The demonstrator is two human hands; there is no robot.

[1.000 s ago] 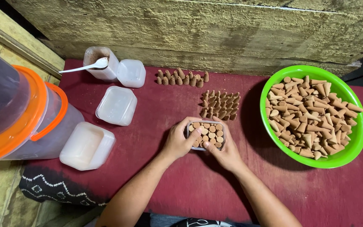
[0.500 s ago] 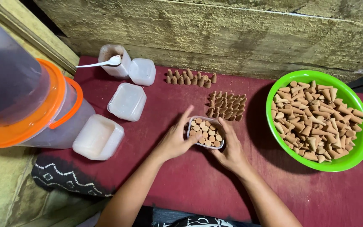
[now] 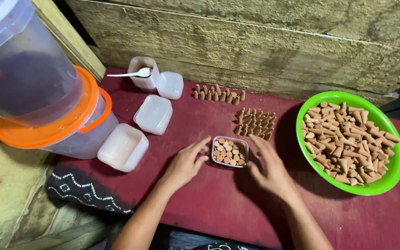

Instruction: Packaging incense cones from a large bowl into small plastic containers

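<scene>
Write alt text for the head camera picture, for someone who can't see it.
Two bare hands, left hand and right hand, flank a small clear tub packed with brown cones on a dark red cloth. A green bowl heaped with cones sits right; white lidded tubs sit left.

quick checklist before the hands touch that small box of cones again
1. Small box full: ok, brown cones pack it, flat ends up.
2. Small box upright on the red mat: ok.
3. Left hand free: ok, open, fingertips beside the box; contact cannot tell.
4. Right hand free: ok, open, just apart from the box.
5. Lid to hand: cannot tell; three white containers lie to the left, none clearly a lid.
6. Green bowl stocked: ok, heaped with cones.
</scene>
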